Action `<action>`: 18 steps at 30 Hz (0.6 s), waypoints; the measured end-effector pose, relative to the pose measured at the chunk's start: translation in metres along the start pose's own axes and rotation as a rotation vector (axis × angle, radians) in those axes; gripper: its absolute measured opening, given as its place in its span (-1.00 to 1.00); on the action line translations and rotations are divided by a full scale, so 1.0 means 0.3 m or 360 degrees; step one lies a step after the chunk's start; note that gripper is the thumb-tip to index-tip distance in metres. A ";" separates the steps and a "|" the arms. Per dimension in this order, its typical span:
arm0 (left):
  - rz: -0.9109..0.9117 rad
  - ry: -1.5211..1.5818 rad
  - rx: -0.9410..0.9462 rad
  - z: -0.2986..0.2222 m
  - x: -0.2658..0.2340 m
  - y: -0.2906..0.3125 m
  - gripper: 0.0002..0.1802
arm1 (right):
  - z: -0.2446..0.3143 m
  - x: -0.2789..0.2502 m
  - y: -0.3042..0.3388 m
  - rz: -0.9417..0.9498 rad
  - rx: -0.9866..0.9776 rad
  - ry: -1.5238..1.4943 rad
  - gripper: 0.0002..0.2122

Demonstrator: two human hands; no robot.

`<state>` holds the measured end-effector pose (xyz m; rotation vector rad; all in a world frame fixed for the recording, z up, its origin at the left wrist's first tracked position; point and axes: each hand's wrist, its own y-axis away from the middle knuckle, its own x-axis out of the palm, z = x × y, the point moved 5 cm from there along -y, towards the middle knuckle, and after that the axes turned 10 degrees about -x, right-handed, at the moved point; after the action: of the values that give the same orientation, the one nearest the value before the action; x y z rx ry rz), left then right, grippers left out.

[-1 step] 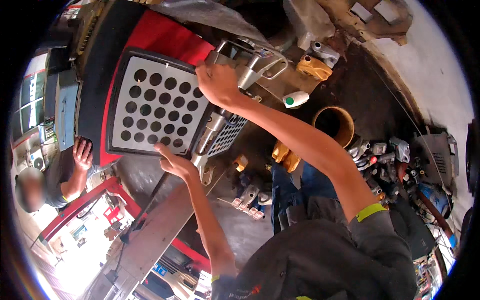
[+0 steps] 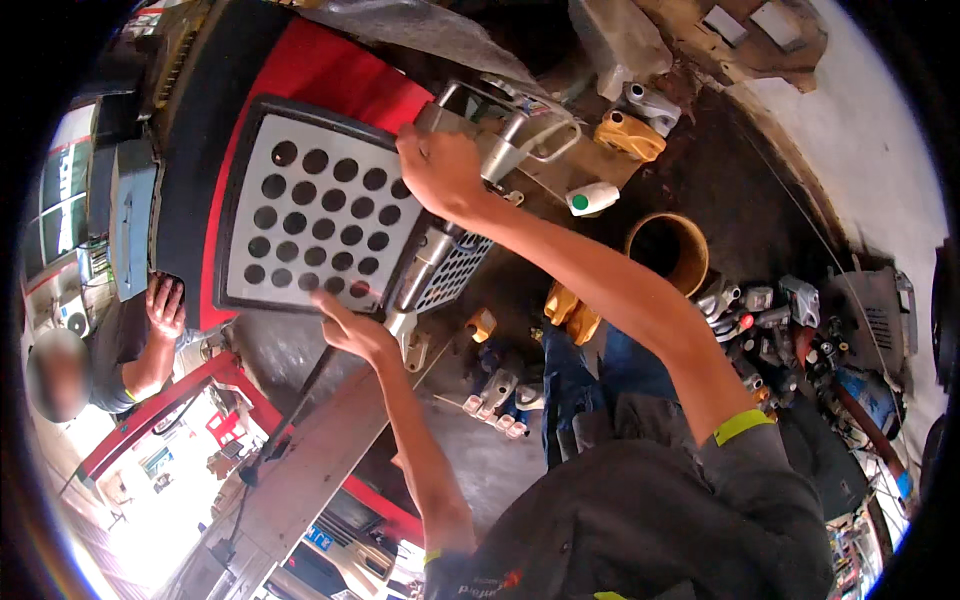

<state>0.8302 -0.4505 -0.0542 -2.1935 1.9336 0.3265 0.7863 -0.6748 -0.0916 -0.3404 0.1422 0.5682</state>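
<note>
Right hand (image 2: pixel 440 172) clamped on clamp (image 2: pixel 500 135), 12 o'clock. Left hand (image 2: pixel 352 330) open, fingertips on plate (image 2: pixel 310 210) edge, 6 o'clock. Likely rigid, heavy; grip metal frame.

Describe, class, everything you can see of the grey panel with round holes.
The panel is a light grey, roughly square plate, plastic or painted metal by its look, with rows of dark round holes and a black frame. It is tilted and fixed to a silver metal clamp, against a red and black body. The left hand touches its lower edge; the right hand grips the clamp at its upper right corner.
</note>
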 end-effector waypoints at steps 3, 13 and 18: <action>-0.0189 0.0004 0.0077 -0.026 -0.055 0.054 -0.35 | 0.046 -0.061 0.061 -0.0014 0.0015 -0.0019 -0.77; -0.0361 -0.0255 0.0202 -0.045 -0.421 0.473 -0.35 | 0.102 -0.356 0.559 0.0276 0.0020 0.0086 -0.83; -0.0202 -0.0848 0.0097 0.093 -0.554 0.706 -0.45 | 0.032 -0.480 0.796 -0.0024 0.1069 -0.0888 -0.76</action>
<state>0.5992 -0.3112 -0.0327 -1.9216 1.4887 0.7320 0.5353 -0.5554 -0.1160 0.4719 -0.2089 0.5492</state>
